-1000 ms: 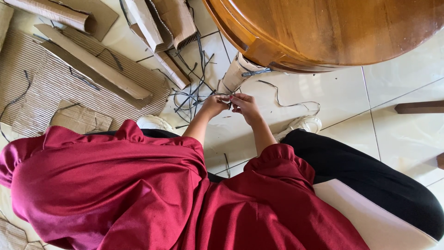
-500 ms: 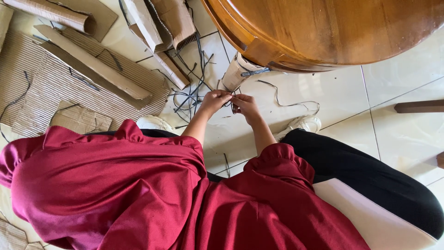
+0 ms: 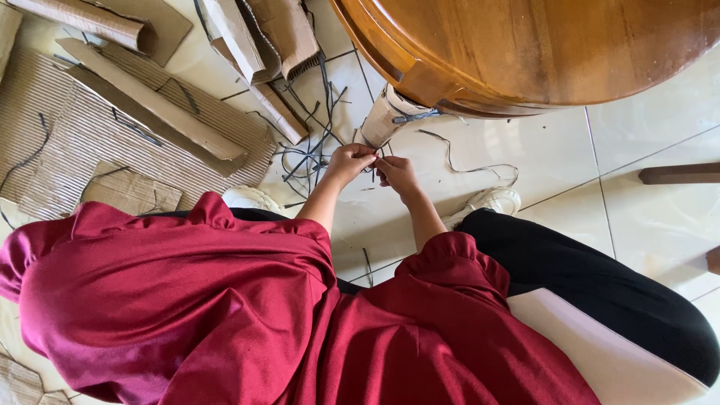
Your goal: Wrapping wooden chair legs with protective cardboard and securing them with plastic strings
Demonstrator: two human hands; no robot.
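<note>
Dark cord (image 3: 373,171) is pinched by both hands' fingers beside the cardboard-wrapped table leg (image 3: 381,120).

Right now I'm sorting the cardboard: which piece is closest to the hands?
The cardboard wrapped around the table leg, bound with a dark strip, just above both hands. The other cardboard pieces lie flat farther left on the floor.

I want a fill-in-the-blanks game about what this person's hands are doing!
1. The left hand and right hand meet over a thin dark ___.
2. The table leg is wrapped in ___.
3. The table top is made of ___.
4. The person's top is dark ___.

Missing words: strap; cardboard; wood; red
</note>
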